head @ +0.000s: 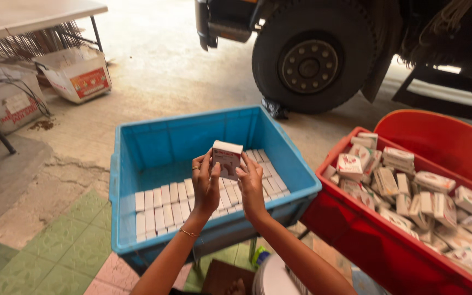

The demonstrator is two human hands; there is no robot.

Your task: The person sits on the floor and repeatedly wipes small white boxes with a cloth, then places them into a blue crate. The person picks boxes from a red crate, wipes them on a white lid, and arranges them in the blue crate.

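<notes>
Both my hands hold one small white-and-red carton (227, 157) up over the blue plastic crate (137, 164). My left hand (205, 186) grips its left side, with rings on the fingers and a thin bracelet at the wrist. My right hand (251, 186) grips its right side. In the crate, several white cartons (162, 210) stand packed in neat rows along the bottom. To the right, a red crate (350, 229) holds a loose heap of the same cartons (411, 191).
A red tub (443, 139) stands behind the red crate. A truck wheel (312, 57) is parked on the concrete beyond. A folding table (23, 16) with cardboard boxes (77, 74) under it is at far left. Green and pink floor tiles (61, 251) lie beside me.
</notes>
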